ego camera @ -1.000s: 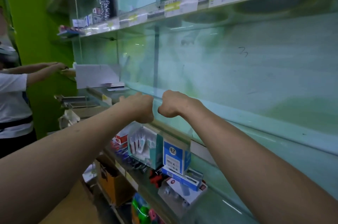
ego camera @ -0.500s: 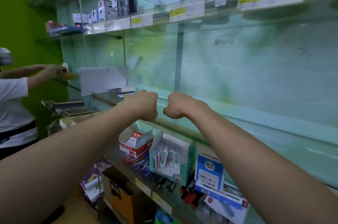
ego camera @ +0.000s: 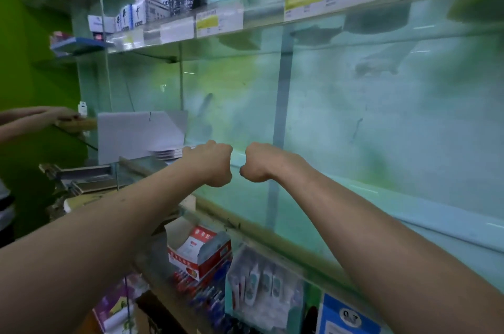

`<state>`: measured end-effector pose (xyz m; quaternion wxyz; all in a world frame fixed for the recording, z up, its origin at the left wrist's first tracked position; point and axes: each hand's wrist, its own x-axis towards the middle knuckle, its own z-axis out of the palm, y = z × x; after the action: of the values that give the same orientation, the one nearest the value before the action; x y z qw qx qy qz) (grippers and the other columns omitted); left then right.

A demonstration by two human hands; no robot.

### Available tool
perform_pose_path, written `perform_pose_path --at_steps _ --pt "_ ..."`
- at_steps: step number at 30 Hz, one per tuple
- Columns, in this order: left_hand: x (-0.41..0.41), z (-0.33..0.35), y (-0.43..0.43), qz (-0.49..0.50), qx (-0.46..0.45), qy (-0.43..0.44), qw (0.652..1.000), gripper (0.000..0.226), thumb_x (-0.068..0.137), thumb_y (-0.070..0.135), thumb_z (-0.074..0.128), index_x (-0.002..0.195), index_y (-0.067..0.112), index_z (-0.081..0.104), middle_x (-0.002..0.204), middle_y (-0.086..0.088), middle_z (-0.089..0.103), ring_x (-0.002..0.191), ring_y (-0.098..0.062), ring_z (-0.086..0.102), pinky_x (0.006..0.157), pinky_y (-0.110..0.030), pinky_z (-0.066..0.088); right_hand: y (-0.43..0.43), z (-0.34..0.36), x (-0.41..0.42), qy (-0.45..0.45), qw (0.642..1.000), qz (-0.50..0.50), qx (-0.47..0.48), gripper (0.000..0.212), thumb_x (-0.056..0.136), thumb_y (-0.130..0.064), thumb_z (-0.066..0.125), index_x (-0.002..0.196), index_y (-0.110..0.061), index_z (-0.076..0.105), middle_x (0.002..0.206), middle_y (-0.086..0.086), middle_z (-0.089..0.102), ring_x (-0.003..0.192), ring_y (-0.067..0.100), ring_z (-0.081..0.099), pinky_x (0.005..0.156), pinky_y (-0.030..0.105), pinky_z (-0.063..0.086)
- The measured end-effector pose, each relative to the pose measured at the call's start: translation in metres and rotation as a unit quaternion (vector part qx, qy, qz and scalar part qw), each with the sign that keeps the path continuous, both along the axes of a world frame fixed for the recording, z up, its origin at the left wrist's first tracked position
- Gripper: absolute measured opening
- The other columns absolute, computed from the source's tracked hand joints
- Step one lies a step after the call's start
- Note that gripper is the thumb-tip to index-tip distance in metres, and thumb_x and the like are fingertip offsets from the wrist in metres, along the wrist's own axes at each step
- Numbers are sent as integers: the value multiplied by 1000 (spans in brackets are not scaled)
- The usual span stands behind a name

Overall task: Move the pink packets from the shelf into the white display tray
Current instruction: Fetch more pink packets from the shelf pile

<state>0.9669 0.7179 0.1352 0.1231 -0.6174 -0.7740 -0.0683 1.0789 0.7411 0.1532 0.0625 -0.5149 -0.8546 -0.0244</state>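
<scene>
Glass shelf point(ego camera: 245, 205) beside green wall point(ego camera: 27, 61); left hand point(ego camera: 215, 164) and right hand point(ego camera: 261, 163) hover clenched, empty.

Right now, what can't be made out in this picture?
All in the head view.
Price labels: blurred, unreadable.
Stacked packets by the white tray: left hand covers one end, count unclear.
Fingertips of the right hand and left: curled under, behind knuckles.
Another person's arm: cut by left edge.

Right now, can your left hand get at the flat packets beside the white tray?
Probably yes: the left hand, curled in a fist, sits just right of the flat packets on the glass shelf, with nothing visible between them.
</scene>
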Motion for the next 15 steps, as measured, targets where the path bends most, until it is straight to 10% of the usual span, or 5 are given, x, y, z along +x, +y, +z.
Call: perform_pose_path --at_steps 15 --pt "-96 -14 93 7 -17 -29 999 40 88 26 56 126 19 47 131 -4 51 119 -26 49 99 -42 38 78 -17 -79 4 999 34 -10 2 92 -10 46 92 -9 48 79 5 50 77 27 52 53 26 35"
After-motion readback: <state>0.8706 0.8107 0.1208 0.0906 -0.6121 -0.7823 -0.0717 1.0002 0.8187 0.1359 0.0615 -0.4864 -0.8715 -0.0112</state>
